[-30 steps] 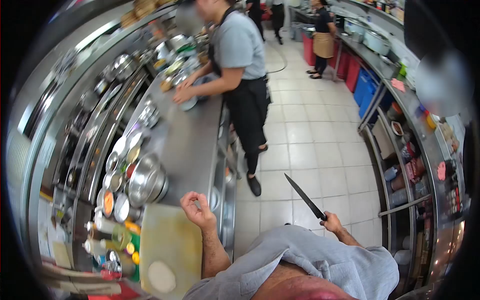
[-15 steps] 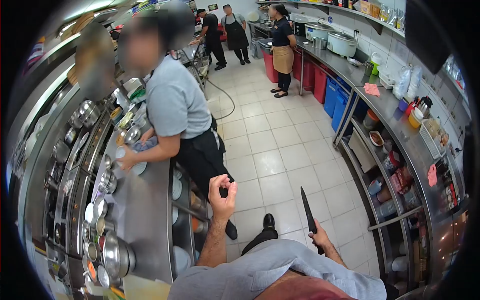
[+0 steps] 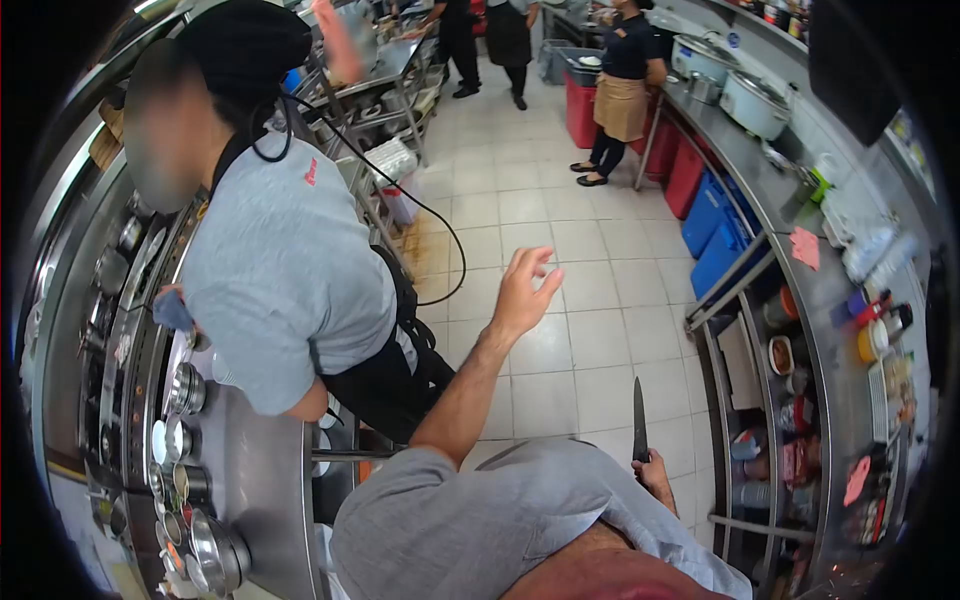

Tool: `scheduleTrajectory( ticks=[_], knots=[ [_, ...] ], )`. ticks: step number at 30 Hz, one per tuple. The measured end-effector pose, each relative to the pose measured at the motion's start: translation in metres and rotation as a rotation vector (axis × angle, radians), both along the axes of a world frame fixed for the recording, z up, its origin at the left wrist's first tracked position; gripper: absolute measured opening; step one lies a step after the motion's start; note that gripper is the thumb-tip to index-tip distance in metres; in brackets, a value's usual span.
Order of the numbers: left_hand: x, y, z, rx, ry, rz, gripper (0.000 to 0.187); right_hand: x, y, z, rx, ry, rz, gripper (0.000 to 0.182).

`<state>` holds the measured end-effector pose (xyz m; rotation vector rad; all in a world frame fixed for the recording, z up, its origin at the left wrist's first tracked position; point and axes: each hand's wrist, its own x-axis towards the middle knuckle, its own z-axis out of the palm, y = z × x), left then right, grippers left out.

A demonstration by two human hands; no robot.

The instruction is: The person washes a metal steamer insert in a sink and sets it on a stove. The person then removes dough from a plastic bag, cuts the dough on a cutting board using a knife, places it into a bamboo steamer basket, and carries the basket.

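My left hand is raised over the tiled floor, its fingers loosely bent and apart from the thumb, with nothing in it. Down at my right side, my right hand is wrapped around the handle of a long kitchen knife. The dark, narrow blade points forward, away from me. Left of my raised arm, a co-worker in a grey shirt leans over the steel counter. A bluish cloth is by that person's hand, which is mostly hidden.
Metal bowls and pans line the left counter. A steel shelf unit with containers runs along the right, near the knife. Blue bins and red bins stand farther on. A black hose hangs down to the floor. Several people stand at the back.
My left hand has moved forward and its fingers have loosened from a curl. The knife stays in my right hand. The co-worker has turned and leaned farther over the left counter; my view has tilted down.
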<state>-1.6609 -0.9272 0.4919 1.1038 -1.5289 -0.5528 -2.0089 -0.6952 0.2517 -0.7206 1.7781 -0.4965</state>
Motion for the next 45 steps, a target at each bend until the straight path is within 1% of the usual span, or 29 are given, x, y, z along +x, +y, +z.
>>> scheduleTrajectory(
  ticks=[3,6,9,10,12,14,15,17,19,20,21,22,23,24,26,27,28,29,30,31,33,34,37,38,40,41,42,43,45],
  knots=[
    [-0.014,-0.077,0.003,0.008,-0.015,0.021,0.032,-0.001,-0.07,-0.002,-0.003,-0.069,0.047,0.033],
    [-0.013,-0.166,0.008,-0.012,-0.035,0.122,0.035,0.002,-0.151,0.011,-0.019,0.003,0.181,0.035],
    [-0.001,-0.256,0.014,-0.107,-0.026,0.376,0.038,-0.016,-0.24,-0.019,-0.071,-0.049,0.305,0.038],
    [0.009,-0.287,0.018,-0.111,-0.01,0.464,0.039,-0.015,-0.272,-0.009,-0.063,-0.049,0.318,0.04],
    [0.036,-0.346,0.015,-0.14,0.081,0.626,0.039,-0.01,-0.339,0.013,-0.087,-0.016,0.424,0.041],
    [0.08,-0.403,0.008,-0.176,0.069,0.77,0.039,-0.01,-0.402,0.01,-0.127,-0.031,0.502,0.041],
    [0.105,-0.426,0.005,-0.114,0.091,0.874,0.04,-0.01,-0.433,0.003,-0.132,-0.07,0.505,0.041],
    [0.154,-0.456,-0.001,-0.003,0.167,1.062,0.042,0.003,-0.487,0.029,-0.091,-0.069,0.558,0.044],
    [0.213,-0.48,-0.015,0.072,0.272,1.198,0.041,0.023,-0.529,0.049,-0.131,-0.056,0.581,0.052],
    [0.246,-0.49,-0.029,0.101,0.325,1.248,0.04,0.027,-0.551,0.043,-0.13,-0.1,0.626,0.058],
    [0.269,-0.491,-0.034,0.139,0.293,1.384,0.039,0.033,-0.566,0.045,-0.125,-0.099,0.637,0.058],
    [0.274,-0.473,-0.016,0.273,0.223,1.439,0.039,0.043,-0.578,0.051,-0.11,-0.109,0.632,0.058],
    [0.313,-0.478,-0.035,0.3,0.238,1.517,0.041,0.053,-0.591,0.055,-0.097,-0.119,0.624,0.058],
    [0.33,-0.473,-0.032,0.384,0.324,1.583,0.044,0.061,-0.602,0.054,-0.089,-0.117,0.643,0.059],
    [0.376,-0.462,-0.045,0.446,0.289,1.706,0.045,0.071,-0.619,0.044,-0.108,-0.097,0.711,0.057],
    [0.399,-0.458,-0.053,0.542,0.233,1.772,0.045,0.077,-0.627,0.033,-0.124,-0.074,0.749,0.055],
    [0.424,-0.455,-0.062,0.639,0.17,1.832,0.046,0.075,-0.632,0.007,-0.122,-0.071,0.744,0.055],
    [0.454,-0.451,-0.077,0.687,0.158,1.842,0.047,0.069,-0.64,-0.028,-0.177,-0.093,0.752,0.052],
    [0.485,-0.449,-0.097,0.731,0.142,1.847,0.049,0.075,-0.649,-0.046,-0.234,-0.117,0.755,0.049],
    [0.518,-0.445,-0.118,0.76,0.071,1.855,0.053,0.093,-0.658,-0.037,-0.241,-0.12,0.737,0.049],
    [0.563,-0.44,-0.147,0.809,-0.054,1.871,0.062,0.125,-0.668,0.008,-0.168,-0.196,0.669,0.047],
    [0.581,-0.435,-0.155,0.828,-0.085,1.873,0.067,0.139,-0.679,0.018,-0.109,-0.177,0.667,0.048],
    [0.643,-0.421,-0.18,0.848,-0.138,1.885,0.082,0.166,-0.715,0.005,-0.102,-0.228,0.662,0.048],
    [0.654,-0.419,-0.179,0.859,-0.149,1.877,0.087,0.172,-0.73,0.0,-0.089,-0.136,0.707,0.05],
    [0.638,-0.418,-0.143,0.954,-0.204,1.79,0.1,0.188,-0.754,-0.004,-0.1,-0.123,0.739,0.056],
    [0.642,-0.416,-0.14,1.016,-0.225,1.725,0.099,0.196,-0.769,-0.007,-0.095,-0.117,0.783,0.058],
    [0.646,-0.414,-0.142,1.078,-0.244,1.658,0.099,0.214,-0.779,0.022,-0.027,-0.075,0.776,0.062],
    [0.657,-0.408,-0.157,1.075,-0.251,1.648,0.099,0.231,-0.789,0.048,-0.027,-0.076,0.765,0.062],
    [0.687,-0.402,-0.192,1.14,-0.403,1.395,0.094,0.255,-0.807,0.079,0.044,-0.062,0.831,0.063]
  ],
)
